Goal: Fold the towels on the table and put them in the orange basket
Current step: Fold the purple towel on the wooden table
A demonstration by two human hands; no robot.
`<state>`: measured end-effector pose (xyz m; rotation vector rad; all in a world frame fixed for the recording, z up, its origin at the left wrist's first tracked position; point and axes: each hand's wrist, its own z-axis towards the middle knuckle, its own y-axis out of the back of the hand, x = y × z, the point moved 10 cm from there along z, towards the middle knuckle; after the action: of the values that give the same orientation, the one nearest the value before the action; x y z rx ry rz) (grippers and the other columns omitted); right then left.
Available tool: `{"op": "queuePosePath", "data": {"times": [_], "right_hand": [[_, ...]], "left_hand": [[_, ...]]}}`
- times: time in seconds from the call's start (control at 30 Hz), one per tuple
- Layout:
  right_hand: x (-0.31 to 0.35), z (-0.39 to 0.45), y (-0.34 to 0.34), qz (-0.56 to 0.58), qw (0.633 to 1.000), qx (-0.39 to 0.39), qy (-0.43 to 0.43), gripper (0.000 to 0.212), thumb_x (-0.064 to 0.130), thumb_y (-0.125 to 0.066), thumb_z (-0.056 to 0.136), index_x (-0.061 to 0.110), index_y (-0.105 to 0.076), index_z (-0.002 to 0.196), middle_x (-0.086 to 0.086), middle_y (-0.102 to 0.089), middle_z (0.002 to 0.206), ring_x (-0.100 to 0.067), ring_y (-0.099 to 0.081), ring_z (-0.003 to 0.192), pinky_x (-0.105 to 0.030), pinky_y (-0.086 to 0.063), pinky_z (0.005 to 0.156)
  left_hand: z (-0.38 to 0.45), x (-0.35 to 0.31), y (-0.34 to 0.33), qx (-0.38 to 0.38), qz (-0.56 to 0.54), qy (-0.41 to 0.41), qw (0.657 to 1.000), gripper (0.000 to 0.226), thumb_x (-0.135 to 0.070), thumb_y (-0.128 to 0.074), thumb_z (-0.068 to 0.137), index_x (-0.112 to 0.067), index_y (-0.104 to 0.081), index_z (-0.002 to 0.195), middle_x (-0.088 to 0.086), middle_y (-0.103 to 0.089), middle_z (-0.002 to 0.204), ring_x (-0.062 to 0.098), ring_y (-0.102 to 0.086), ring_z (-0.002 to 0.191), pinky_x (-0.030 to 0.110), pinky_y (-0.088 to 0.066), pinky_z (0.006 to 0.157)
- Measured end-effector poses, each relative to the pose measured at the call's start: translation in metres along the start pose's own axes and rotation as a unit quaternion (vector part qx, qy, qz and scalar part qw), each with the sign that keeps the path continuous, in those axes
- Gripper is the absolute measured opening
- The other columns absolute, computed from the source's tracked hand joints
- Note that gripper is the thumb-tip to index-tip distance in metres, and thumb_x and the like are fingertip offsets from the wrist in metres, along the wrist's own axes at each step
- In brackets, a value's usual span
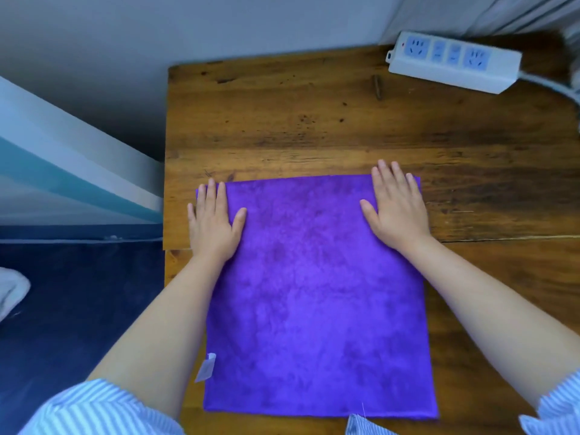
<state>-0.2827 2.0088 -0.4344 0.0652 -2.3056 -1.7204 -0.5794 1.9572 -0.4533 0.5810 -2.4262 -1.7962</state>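
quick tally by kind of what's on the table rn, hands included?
Purple towel: 1, spread flat
White power strip: 1
Hands: 2, left hand and right hand, both flat on the towel's far corners
Orange basket: 0 in view
Total: 4 on the wooden table

We saw a wooden table point(314, 120) bearing a purple towel point(314, 293) spread flat under both hands, and a white power strip point(452, 61) well beyond the right hand point(397, 205).

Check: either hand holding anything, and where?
Nothing is held. The left hand and right hand lie flat, fingers straight, on the purple towel at its far corners.
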Motion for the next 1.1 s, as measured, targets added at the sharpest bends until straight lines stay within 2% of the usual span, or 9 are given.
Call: {"op": "queuePosePath", "data": {"times": [0.13, 0.4, 0.53, 0.63, 0.73, 0.8, 0.9, 1.0, 1.1], "right_hand": [[-0.041, 0.005, 0.006, 0.018, 0.999, -0.012, -0.043, 0.072, 0.045, -0.019, 0.085, 0.006, -0.016, 0.145, -0.01, -0.012, 0.156, -0.023, -0.007, 0.145, -0.038, -0.002, 0.116], [-0.05, -0.017, 0.015, 0.082, 0.994, -0.037, -0.058, 0.06, 0.033, -0.028, 0.097, 0.005, -0.006, 0.146, -0.011, -0.002, 0.156, -0.024, 0.003, 0.145, -0.037, 0.003, 0.116], [-0.004, -0.09, 0.021, 0.096, 0.99, -0.09, 0.045, 0.06, 0.022, -0.04, 0.086, -0.008, -0.031, 0.137, -0.026, -0.027, 0.147, -0.041, -0.02, 0.138, -0.049, -0.012, 0.112], [0.033, -0.158, 0.01, 0.029, 0.983, -0.119, 0.137, 0.049, 0.011, -0.059, 0.074, -0.012, -0.055, 0.117, -0.031, -0.052, 0.126, -0.051, -0.047, 0.117, -0.059, -0.029, 0.097], [0.058, -0.223, -0.011, -0.01, 0.973, -0.101, 0.208, 0.047, 0.012, -0.081, 0.061, -0.007, -0.066, 0.102, -0.026, -0.063, 0.113, -0.049, -0.058, 0.104, -0.064, -0.041, 0.085], [0.061, -0.257, -0.024, -0.014, 0.97, -0.075, 0.232, 0.056, 0.016, -0.089, 0.05, -0.005, -0.069, 0.097, -0.023, -0.066, 0.109, -0.046, -0.061, 0.101, -0.063, -0.044, 0.081], [0.058, -0.294, -0.031, -0.014, 0.969, -0.067, 0.237, 0.056, 0.014, -0.091, 0.045, -0.004, -0.07, 0.093, -0.021, -0.069, 0.102, -0.041, -0.065, 0.096, -0.06, -0.047, 0.079], [0.052, -0.312, -0.03, -0.018, 0.965, -0.098, 0.243, 0.041, 0.002, -0.088, 0.047, -0.004, -0.072, 0.084, -0.019, -0.072, 0.089, -0.037, -0.069, 0.085, -0.055, -0.052, 0.075], [0.049, -0.315, -0.033, -0.044, 0.963, -0.099, 0.245, 0.036, -0.009, -0.083, 0.047, -0.005, -0.072, 0.081, -0.021, -0.072, 0.085, -0.037, -0.07, 0.078, -0.051, -0.054, 0.07]], "left_hand": [[-0.002, 0.001, -0.001, -0.008, 0.011, 0.001, 1.0, 0.064, -0.043, -0.031, 0.096, -0.012, -0.011, 0.148, 0.006, -0.006, 0.157, 0.021, 0.0, 0.145, 0.043, -0.002, 0.116], [-0.033, -0.017, 0.011, -0.02, 0.038, -0.055, 0.998, 0.063, -0.039, -0.034, 0.096, -0.01, -0.011, 0.148, 0.006, -0.006, 0.157, 0.02, -0.001, 0.145, 0.042, -0.003, 0.116], [-0.098, -0.032, -0.002, -0.022, 0.026, -0.141, 0.989, 0.062, -0.032, -0.042, 0.096, -0.006, -0.017, 0.146, 0.008, -0.012, 0.156, 0.022, -0.006, 0.145, 0.038, -0.003, 0.117], [-0.157, -0.04, -0.016, 0.009, 0.03, -0.224, 0.974, 0.059, -0.024, -0.054, 0.091, 0.002, -0.032, 0.139, 0.016, -0.03, 0.149, 0.033, -0.023, 0.14, 0.044, -0.016, 0.115], [-0.216, -0.04, -0.023, 0.014, 0.059, -0.303, 0.951, 0.057, -0.018, -0.073, 0.073, 0.01, -0.055, 0.119, 0.025, -0.056, 0.125, 0.046, -0.052, 0.116, 0.057, -0.041, 0.093], [-0.246, -0.03, -0.03, 0.021, 0.078, -0.324, 0.942, 0.063, -0.021, -0.083, 0.064, 0.01, -0.06, 0.114, 0.024, -0.061, 0.119, 0.045, -0.058, 0.109, 0.057, -0.047, 0.084], [-0.283, -0.014, -0.037, 0.035, 0.086, -0.337, 0.937, 0.063, -0.027, -0.085, 0.061, 0.005, -0.064, 0.111, 0.021, -0.063, 0.117, 0.04, -0.06, 0.109, 0.049, -0.051, 0.084], [-0.302, -0.006, -0.037, 0.015, 0.087, -0.367, 0.926, 0.042, -0.017, -0.09, 0.046, -0.002, -0.071, 0.081, 0.015, -0.071, 0.087, 0.032, -0.069, 0.075, 0.033, -0.057, 0.061], [-0.301, 0.002, -0.035, 0.003, 0.051, -0.349, 0.936, 0.033, -0.008, -0.088, 0.048, -0.001, -0.069, 0.074, 0.013, -0.068, 0.076, 0.031, -0.065, 0.065, 0.031, -0.055, 0.052]]}}
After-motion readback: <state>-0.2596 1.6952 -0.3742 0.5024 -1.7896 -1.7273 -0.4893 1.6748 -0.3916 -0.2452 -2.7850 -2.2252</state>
